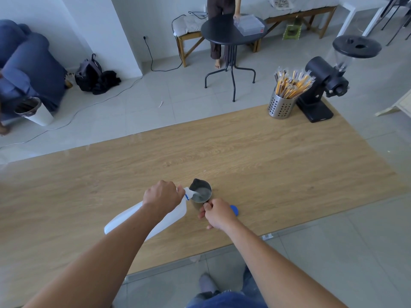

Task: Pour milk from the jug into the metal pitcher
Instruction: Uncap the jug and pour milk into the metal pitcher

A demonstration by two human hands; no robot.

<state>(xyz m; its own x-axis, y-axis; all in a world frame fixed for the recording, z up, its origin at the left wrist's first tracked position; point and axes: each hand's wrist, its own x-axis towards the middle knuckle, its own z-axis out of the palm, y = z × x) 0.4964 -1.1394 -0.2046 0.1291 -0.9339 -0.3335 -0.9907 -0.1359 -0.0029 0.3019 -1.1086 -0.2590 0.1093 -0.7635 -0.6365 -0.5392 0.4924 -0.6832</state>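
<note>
A white plastic milk jug [171,215] is tipped nearly flat above the wooden table [266,156], its neck resting over the rim of the metal pitcher [201,193]. Milk runs from the neck into the pitcher, where a pale pool shows. My left hand [163,196] grips the jug near its neck. My right hand [216,213] pinches the pitcher's handle on the near side. The jug's blue cap [234,210] lies on the table just right of my right hand, partly hidden by it.
At the table's far right stand a perforated metal holder full of wrapped straws [282,103] and a black coffee grinder [322,90]. Beyond the table are a round black side table [231,30], a person standing behind it, and a white bin [35,112] on the floor.
</note>
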